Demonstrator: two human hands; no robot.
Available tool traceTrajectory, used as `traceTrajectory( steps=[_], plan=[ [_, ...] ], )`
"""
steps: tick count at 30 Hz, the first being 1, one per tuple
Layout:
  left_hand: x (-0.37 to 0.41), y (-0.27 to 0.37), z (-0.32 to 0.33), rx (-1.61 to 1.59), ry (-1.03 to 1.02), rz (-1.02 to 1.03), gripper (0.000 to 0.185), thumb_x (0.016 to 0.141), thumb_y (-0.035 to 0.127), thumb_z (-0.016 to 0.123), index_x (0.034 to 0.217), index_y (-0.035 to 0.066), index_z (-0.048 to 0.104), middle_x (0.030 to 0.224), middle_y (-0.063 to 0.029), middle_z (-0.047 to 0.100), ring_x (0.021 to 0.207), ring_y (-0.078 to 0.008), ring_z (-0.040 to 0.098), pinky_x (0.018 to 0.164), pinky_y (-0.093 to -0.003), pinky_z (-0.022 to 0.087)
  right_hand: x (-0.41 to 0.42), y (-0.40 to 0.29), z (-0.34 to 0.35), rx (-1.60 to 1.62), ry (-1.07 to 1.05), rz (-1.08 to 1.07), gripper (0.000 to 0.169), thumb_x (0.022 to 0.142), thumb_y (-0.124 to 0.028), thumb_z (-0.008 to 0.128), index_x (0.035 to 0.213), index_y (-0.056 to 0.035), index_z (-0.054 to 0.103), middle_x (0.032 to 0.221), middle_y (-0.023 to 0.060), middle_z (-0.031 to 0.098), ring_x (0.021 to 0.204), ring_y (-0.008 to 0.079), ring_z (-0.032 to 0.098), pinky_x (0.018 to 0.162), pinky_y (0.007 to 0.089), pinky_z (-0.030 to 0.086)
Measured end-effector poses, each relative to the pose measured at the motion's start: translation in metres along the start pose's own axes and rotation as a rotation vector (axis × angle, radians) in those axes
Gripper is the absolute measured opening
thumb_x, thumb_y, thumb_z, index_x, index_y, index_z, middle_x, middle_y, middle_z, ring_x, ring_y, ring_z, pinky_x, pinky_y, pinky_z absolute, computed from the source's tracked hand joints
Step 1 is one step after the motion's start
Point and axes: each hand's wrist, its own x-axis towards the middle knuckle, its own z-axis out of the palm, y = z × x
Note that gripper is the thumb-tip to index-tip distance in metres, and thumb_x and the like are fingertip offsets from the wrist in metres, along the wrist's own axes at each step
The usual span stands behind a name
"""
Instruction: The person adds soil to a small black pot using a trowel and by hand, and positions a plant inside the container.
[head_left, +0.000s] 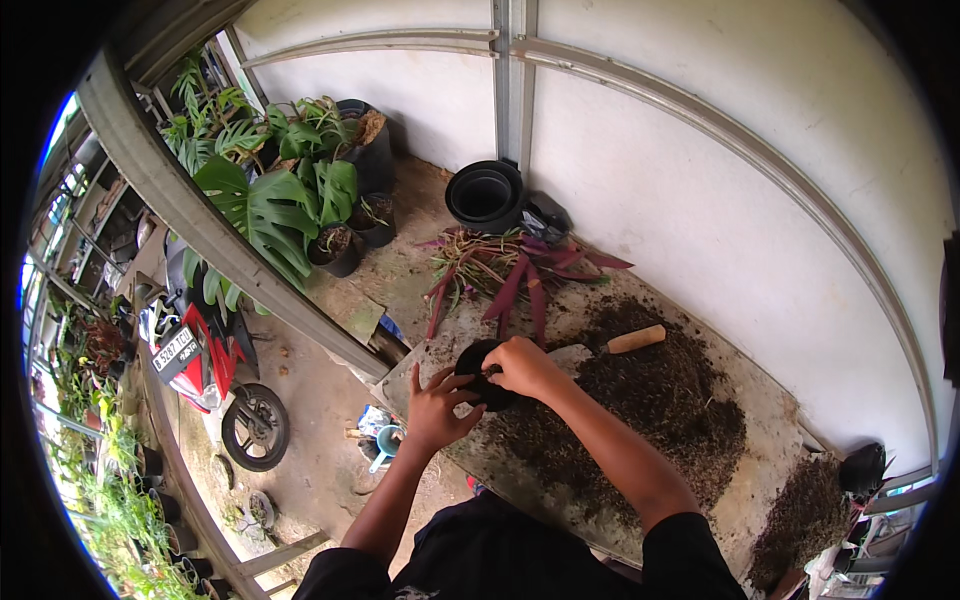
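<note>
A black plastic plant pot (487, 397) stands at the near left corner of the work surface. My left hand (441, 411) is at its left rim, fingers spread, the fingertips touching or close to the rim. Over the pot's mouth is my right hand (523, 367), its fingers bent together around a small clump of dark soil or potting mix (492, 370). Right of the pot, a hand trowel with a wooden handle (636, 340) lies on a spread of dark potting mix (645, 405). Uprooted purple-leaved plants (517, 285) lie in a heap beyond the pot.
Nested black pots (484, 196) and a black plastic bag (546, 217) stand by the white wall (675, 150). Potted monsteras (255, 210) are at the upper left, behind a metal beam (225, 217). A red motorcycle (214, 352) and a light-blue dipper (386, 444) are lower left.
</note>
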Motion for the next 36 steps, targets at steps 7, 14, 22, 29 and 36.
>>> traceTrajectory(
  steps=[7,14,22,29,36],
  plan=[
    [-0.009,0.011,0.04,-0.096,0.077,-0.161,0.018,0.084,0.028,0.07,0.094,0.016,0.077,0.116,-0.0058,0.064,0.113,-0.0334,0.063,0.118,-0.0632,0.029,-0.008,0.003,0.025,0.105,0.166,0.134,0.019,0.09,-0.014,0.076,0.107,-0.0062,0.081,0.101,0.0174,0.078,0.093,0.0344,0.074,0.086,0.0457,0.06],
    [-0.009,0.013,0.044,-0.127,0.143,-0.12,0.029,0.082,0.02,0.062,0.108,0.008,0.065,0.116,-0.0134,0.059,0.112,-0.0374,0.058,0.105,-0.0511,0.04,-0.016,-0.005,0.049,0.128,0.371,0.134,0.008,0.086,-0.005,0.074,0.093,-0.0065,0.078,0.084,0.0147,0.073,0.09,0.0359,0.071,0.082,0.0493,0.057],
    [-0.014,0.007,0.068,-0.376,0.27,-0.115,0.047,0.084,0.012,0.056,0.128,0.002,0.043,0.129,-0.0223,0.054,0.12,-0.0426,0.053,0.106,-0.0498,0.04,-0.013,0.005,0.045,0.001,0.109,0.037,0.015,0.079,0.002,0.073,0.089,-0.0067,0.08,0.086,0.0151,0.076,0.089,0.0336,0.073,0.083,0.0463,0.059],
    [-0.017,0.005,0.072,-0.429,0.288,-0.091,0.049,0.082,0.01,0.052,0.129,0.0,0.044,0.13,-0.0246,0.052,0.123,-0.045,0.051,0.109,-0.0494,0.04,-0.003,-0.015,0.053,-0.243,-0.104,0.156,0.009,0.088,-0.001,0.069,0.087,-0.0036,0.078,0.085,0.0154,0.074,0.087,0.0325,0.073,0.098,0.0508,0.056],
    [-0.016,0.013,0.062,-0.415,0.26,-0.104,0.05,0.082,0.011,0.051,0.13,-0.002,0.046,0.13,-0.0247,0.052,0.124,-0.045,0.051,0.111,-0.0484,0.039,-0.001,-0.013,0.067,-0.32,-0.005,0.142,0.022,0.092,-0.005,0.068,0.07,-0.0019,0.068,0.068,0.0145,0.065,0.074,0.0327,0.068,0.103,0.0564,0.054]
  ],
)
